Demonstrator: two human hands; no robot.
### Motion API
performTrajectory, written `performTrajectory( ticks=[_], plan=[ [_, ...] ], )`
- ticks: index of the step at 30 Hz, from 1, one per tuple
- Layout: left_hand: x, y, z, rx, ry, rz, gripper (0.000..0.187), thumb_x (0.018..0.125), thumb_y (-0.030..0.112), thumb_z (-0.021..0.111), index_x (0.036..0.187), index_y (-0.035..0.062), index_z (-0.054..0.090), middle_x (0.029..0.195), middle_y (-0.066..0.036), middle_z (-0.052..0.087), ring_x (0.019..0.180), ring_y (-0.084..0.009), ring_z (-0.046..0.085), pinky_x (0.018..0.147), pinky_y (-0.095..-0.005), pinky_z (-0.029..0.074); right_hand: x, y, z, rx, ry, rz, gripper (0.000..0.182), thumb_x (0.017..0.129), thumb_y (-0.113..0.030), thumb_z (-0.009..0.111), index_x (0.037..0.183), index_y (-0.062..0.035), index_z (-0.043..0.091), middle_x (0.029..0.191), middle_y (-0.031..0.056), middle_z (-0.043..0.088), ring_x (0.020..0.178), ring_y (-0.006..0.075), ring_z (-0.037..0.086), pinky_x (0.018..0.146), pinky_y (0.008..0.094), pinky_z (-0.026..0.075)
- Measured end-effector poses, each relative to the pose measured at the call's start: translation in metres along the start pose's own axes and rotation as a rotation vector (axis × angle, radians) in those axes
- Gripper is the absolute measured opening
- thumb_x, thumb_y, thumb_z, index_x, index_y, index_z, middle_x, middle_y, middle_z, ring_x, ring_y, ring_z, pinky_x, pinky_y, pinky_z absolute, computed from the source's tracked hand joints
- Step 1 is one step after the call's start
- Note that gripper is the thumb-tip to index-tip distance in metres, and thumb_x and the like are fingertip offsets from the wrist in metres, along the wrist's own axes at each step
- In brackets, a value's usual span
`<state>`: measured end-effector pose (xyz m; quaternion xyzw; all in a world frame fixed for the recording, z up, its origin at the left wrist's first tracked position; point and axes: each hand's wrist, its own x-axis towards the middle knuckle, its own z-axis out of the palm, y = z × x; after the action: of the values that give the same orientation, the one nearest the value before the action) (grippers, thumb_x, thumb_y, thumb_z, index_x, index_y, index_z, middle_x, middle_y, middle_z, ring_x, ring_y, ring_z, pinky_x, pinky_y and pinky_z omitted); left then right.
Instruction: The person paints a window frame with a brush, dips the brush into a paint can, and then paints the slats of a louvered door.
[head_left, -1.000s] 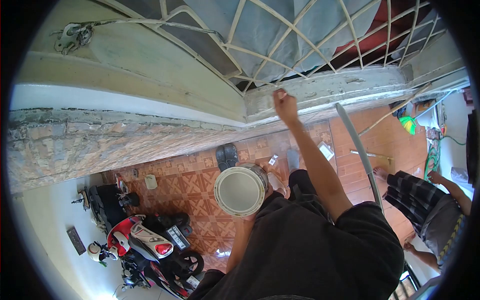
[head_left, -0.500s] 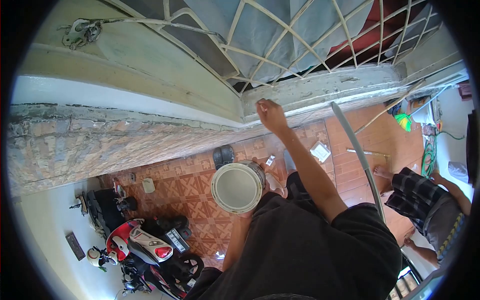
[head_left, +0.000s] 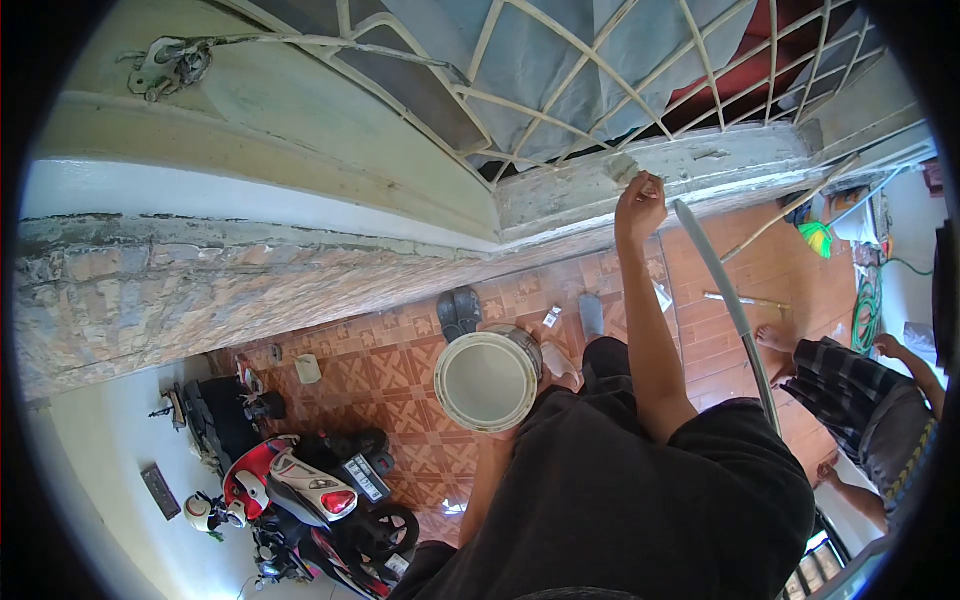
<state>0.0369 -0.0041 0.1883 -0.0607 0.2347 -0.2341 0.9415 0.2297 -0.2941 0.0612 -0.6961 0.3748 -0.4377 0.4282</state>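
Note:
A round paint bucket (head_left: 487,382) with whitish contents hangs low in front of my body. My left hand (head_left: 503,434) is closed on its side, with most of the fingers hidden behind it. My right hand (head_left: 641,200) is raised to the worn window sill (head_left: 560,190), fingers curled together in a pinch. Just beyond the fingertips a grey-brown patch (head_left: 622,168) shows against the sill; I cannot tell whether it is in the fingers. Above the sill runs a cream metal window grille (head_left: 590,60).
A grey curved rail (head_left: 725,285) rises close by my right arm. Another person (head_left: 870,400) is at the right, by a green hose (head_left: 868,305). Parked motorbikes (head_left: 310,490) stand lower left. Dark shoes (head_left: 460,312) lie on the tiled floor (head_left: 400,400).
My right hand has moved right and up along the sill, and a grey-brown patch now shows at its fingertips. The bucket stays in my left hand; the whole view has shifted slightly.

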Motion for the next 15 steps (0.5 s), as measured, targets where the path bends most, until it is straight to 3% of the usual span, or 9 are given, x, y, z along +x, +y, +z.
performTrajectory(
  ticks=[3,5,7,10,13,15],
  plan=[
    [-0.002,-0.002,-0.003,-0.020,-0.008,0.036,0.057,0.100,0.050,0.053,0.143,0.0134,0.052,0.149,-0.015,0.049,0.143,-0.0347,0.038,0.113,-0.0630,0.029,-0.042,0.037,0.035,-0.133,-0.047,-0.125,0.020,0.099,-0.019,0.059,0.091,-0.0028,0.068,0.081,0.0187,0.070,0.069,0.0339,0.070,0.058,0.0418,0.052],
    [0.000,-0.003,-0.004,-0.040,-0.006,0.046,0.058,0.100,0.050,0.053,0.143,0.0115,0.052,0.148,-0.017,0.049,0.142,-0.0362,0.039,0.113,-0.0635,0.029,-0.083,0.031,0.057,-0.005,-0.149,-0.315,0.019,0.099,-0.020,0.061,0.094,-0.0033,0.070,0.071,0.0179,0.068,0.062,0.0282,0.069,0.057,0.0372,0.052],
    [-0.001,-0.005,-0.002,-0.051,-0.007,0.058,0.059,0.100,0.050,0.053,0.143,0.0097,0.052,0.147,-0.018,0.049,0.141,-0.0377,0.040,0.113,-0.0641,0.030,-0.117,0.005,0.060,0.102,-0.536,-0.009,0.020,0.099,-0.022,0.062,0.095,-0.0044,0.071,0.063,0.0157,0.067,0.060,0.0243,0.070,0.058,0.0369,0.052],
    [0.001,0.000,-0.011,-0.151,0.011,0.022,0.061,0.099,0.051,0.055,0.142,0.0080,0.053,0.146,-0.019,0.050,0.141,-0.0383,0.040,0.116,-0.0632,0.028,-0.128,0.001,0.063,0.278,-0.601,0.200,0.023,0.099,-0.025,0.059,0.094,-0.0069,0.072,0.063,0.0146,0.067,0.065,0.0230,0.071,0.060,0.0396,0.052],
    [-0.001,0.000,-0.011,-0.144,0.024,0.019,0.061,0.099,0.051,0.055,0.142,0.0093,0.052,0.147,-0.018,0.049,0.142,-0.0374,0.039,0.115,-0.0630,0.028,-0.087,0.006,0.043,0.134,-0.377,0.143,0.023,0.097,-0.025,0.062,0.086,-0.0069,0.071,0.067,0.0177,0.067,0.065,0.0376,0.069,0.059,0.0422,0.052],
    [0.001,0.000,-0.009,-0.095,0.024,0.015,0.060,0.099,0.051,0.054,0.143,0.0102,0.052,0.148,-0.017,0.049,0.142,-0.0368,0.039,0.115,-0.0628,0.028,-0.052,0.038,0.034,-0.231,-0.109,-0.042,0.022,0.098,-0.024,0.061,0.089,-0.0082,0.072,0.068,0.0178,0.068,0.064,0.0344,0.069,0.058,0.0415,0.052]
  ],
)
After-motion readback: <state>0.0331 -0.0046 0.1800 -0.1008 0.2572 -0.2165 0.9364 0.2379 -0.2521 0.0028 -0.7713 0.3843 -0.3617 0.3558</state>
